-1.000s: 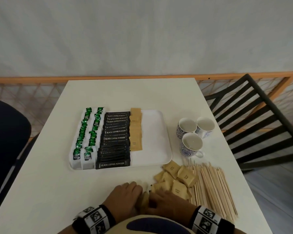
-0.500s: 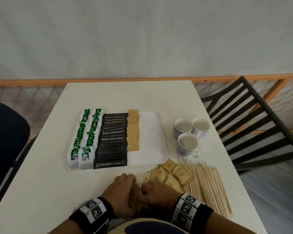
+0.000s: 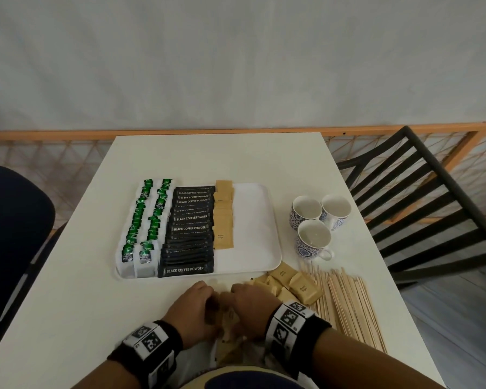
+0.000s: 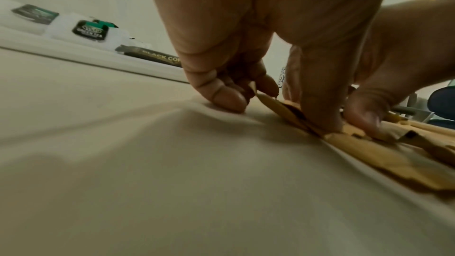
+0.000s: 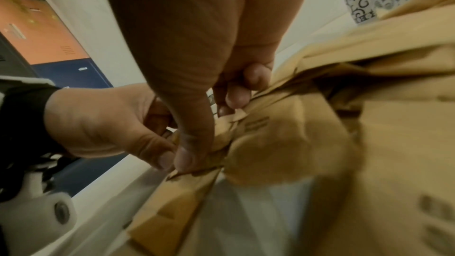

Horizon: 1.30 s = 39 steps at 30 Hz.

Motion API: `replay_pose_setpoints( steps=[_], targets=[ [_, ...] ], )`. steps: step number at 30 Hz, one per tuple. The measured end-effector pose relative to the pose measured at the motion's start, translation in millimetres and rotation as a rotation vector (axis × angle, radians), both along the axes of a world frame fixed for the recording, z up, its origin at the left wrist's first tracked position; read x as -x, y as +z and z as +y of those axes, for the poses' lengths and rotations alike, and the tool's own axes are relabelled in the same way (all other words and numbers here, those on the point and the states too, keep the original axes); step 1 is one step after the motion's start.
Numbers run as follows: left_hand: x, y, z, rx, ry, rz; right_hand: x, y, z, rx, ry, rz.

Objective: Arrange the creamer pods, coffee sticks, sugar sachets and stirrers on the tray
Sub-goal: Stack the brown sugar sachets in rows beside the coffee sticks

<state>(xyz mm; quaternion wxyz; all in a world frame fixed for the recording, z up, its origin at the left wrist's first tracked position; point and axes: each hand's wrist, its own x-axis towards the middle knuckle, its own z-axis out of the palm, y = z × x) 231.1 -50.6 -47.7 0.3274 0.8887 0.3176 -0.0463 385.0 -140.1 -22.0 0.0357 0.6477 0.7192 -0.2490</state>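
Both hands are working close together at the near edge of the white rectangular table (image 3: 101, 290), just in front of the white rectangular plastic tray (image 3: 253, 220). The left hand (image 3: 192, 307) is curling its fingers down, its thumb and fingertips (image 4: 227, 98) pinching the edge of a small stack of tan paper sugar sachets (image 4: 357, 151) lying on the table. The right hand (image 3: 253, 304) is pressing against the same stack from the other side, its thumb and fingers (image 5: 234, 94) closing narrowly on the sachet edges; how many sachets it is gripping is hard to tell, since the wrist view is blurred. On the tray, the green-and-white creamer pods (image 3: 146, 220) are sitting in two columns at the left, the black coffee sticks (image 3: 190, 231) are lying overlapped in a column beside them, and a column of sugar sachets already placed (image 3: 223, 217) is lying just right of the sticks, with bare tray beyond. A loose heap of sugar sachets (image 3: 292, 284) is lying on the table by the tray's near right corner, touching the spread of pale wooden stirrers (image 3: 348, 301) to its right. Three blue-and-white patterned ceramic cups (image 3: 317, 220) are standing clustered right of the tray, and a black slatted chair (image 3: 421, 197) is standing beyond the table's right edge.
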Motion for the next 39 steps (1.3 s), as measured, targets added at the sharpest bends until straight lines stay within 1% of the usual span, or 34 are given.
replay_pose_setpoints(
  steps=[2, 6, 9, 11, 13, 16, 17, 19, 21, 22, 23, 26, 29, 31, 34, 36, 39],
  targets=[
    [1, 0, -2, 0.017, 0.037, -0.070, 0, 3, 2, 0.001, -0.041, 0.005],
    [6, 0, -3, 0.103, 0.177, -0.229, 3, 5, 6, 0.007, -0.089, -0.001],
    [9, 1, -1, 0.140, 0.193, -0.254, 3, 2, 9, 0.022, -0.069, -0.025],
    [11, 1, 1, 0.147, 0.196, -0.262, 1, 1, 10, 0.012, -0.075, 0.000],
    [13, 2, 4, 0.141, 0.204, -0.252, -4, 2, 12, -0.022, -0.114, 0.077],
    [14, 7, 9, 0.121, 0.227, -0.229, -15, 10, 14, -0.063, -0.240, 0.237],
    [14, 10, 10, 0.151, 0.244, -0.250, -19, 14, 15, -0.057, -0.281, 0.288],
    [12, 24, 10, 0.281, 0.299, -0.321, -26, 22, 17, -0.029, -0.338, 0.386],
    [8, 35, 9, 0.394, 0.310, -0.376, -30, 31, 18, 0.023, -0.394, 0.533],
    [6, 39, 9, 0.408, 0.307, -0.387, -30, 36, 19, 0.050, -0.425, 0.608],
    [3, 43, 10, 0.402, 0.311, -0.394, -30, 40, 20, 0.071, -0.454, 0.677],
    [-4, 53, 14, 0.293, 0.305, -0.388, -29, 47, 23, 0.084, -0.523, 0.824],
    [-8, 59, 21, 0.306, 0.316, -0.439, -30, 46, 28, 0.066, -0.614, 0.984],
    [-8, 63, 25, 0.286, 0.294, -0.439, -34, 47, 31, 0.041, -0.637, 1.007],
    [-10, 66, 29, 0.207, 0.237, -0.403, -40, 52, 35, -0.025, -0.588, 0.921],
    [-12, 68, 32, 0.192, 0.249, -0.408, -43, 52, 40, -0.041, -0.599, 0.956],
    [-17, 69, 37, 0.232, 0.309, -0.413, -44, 48, 47, -0.067, -0.685, 1.062]
  ],
)
